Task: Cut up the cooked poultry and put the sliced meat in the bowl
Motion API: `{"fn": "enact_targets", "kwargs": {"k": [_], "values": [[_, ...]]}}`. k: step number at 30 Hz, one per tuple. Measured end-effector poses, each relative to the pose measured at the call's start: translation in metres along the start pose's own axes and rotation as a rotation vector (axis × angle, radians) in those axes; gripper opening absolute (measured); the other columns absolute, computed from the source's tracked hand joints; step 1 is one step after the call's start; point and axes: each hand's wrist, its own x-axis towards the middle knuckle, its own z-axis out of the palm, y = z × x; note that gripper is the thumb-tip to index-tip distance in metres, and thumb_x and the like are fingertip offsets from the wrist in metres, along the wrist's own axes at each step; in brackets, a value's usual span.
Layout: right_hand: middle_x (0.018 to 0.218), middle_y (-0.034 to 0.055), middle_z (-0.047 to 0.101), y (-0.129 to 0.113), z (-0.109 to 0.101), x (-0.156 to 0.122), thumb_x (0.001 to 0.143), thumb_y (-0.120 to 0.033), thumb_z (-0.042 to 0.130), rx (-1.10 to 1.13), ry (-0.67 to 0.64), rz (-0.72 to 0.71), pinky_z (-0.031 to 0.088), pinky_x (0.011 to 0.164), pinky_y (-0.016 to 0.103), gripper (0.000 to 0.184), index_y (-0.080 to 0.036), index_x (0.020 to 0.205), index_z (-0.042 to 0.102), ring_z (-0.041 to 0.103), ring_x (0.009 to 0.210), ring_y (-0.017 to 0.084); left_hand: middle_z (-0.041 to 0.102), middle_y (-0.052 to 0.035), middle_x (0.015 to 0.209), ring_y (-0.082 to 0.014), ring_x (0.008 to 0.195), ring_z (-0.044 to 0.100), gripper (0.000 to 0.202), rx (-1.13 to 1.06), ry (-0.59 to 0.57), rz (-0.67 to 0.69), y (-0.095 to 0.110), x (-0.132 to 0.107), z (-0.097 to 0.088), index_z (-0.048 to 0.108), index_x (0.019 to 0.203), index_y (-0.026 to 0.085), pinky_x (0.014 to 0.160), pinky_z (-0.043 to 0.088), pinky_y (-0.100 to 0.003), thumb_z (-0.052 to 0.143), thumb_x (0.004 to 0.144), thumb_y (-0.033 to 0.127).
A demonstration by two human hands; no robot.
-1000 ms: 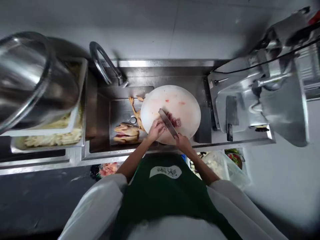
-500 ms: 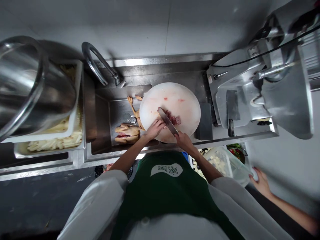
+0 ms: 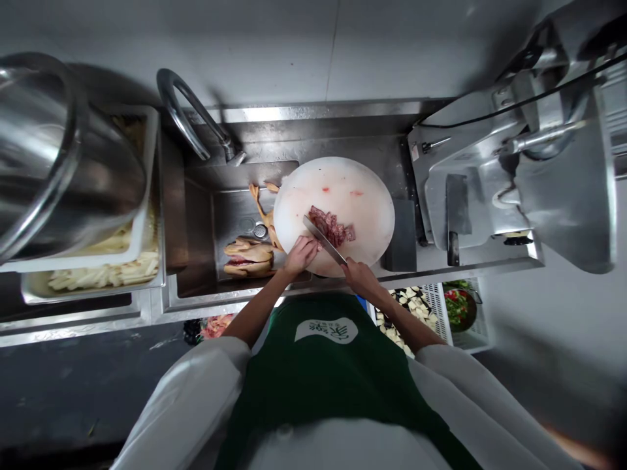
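Meat point(image 3: 333, 227), dark red and cut into small wet pieces, lies in a short heap just near of the middle of the round white board point(image 3: 362, 196). Right hand point(image 3: 361, 277) has its fingers clamped on the knife point(image 3: 322, 239), blade slanting along the heap's near side. Left hand point(image 3: 300, 253) has its fingers bunched together against the blade; what they pin is hidden. The board's far half is bare but for red smears. Its left rim overhangs the sink point(image 3: 206, 261), where plucked birds point(image 3: 247, 256) lie.
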Motion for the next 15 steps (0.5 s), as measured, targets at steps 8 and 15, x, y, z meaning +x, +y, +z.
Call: {"fn": "enact_targets", "kwargs": {"k": [8, 15], "values": [[0.100, 0.0154, 0.073, -0.001, -0.003, -0.023, 0.110, -0.033, 0.026, -0.027, -0.006, -0.002, 0.043, 0.076, 0.029, 0.034, -0.014, 0.118, 0.053, 0.071, 0.093, 0.025, 0.064, -0.0112, 0.106, -0.0234, 0.104, 0.059, 0.018, 0.017, 0.029, -0.025, 0.003, 0.003, 0.002, 0.067, 0.104, 0.019, 0.091, 0.055, -0.043, 0.051, 0.101, 0.026], [0.098, 0.0167, 0.072, 0.003, -0.008, -0.018, 0.110, -0.032, 0.024, -0.068, 0.012, -0.014, 0.043, 0.076, 0.030, 0.034, -0.014, 0.118, 0.052, 0.071, 0.094, 0.027, 0.064, -0.0126, 0.109, -0.0246, 0.106, 0.057, 0.020, 0.014, 0.006, -0.063, 0.005, 0.009, 0.002, 0.067, 0.105, 0.018, 0.094, 0.054, -0.045, 0.049, 0.101, 0.027]]}}
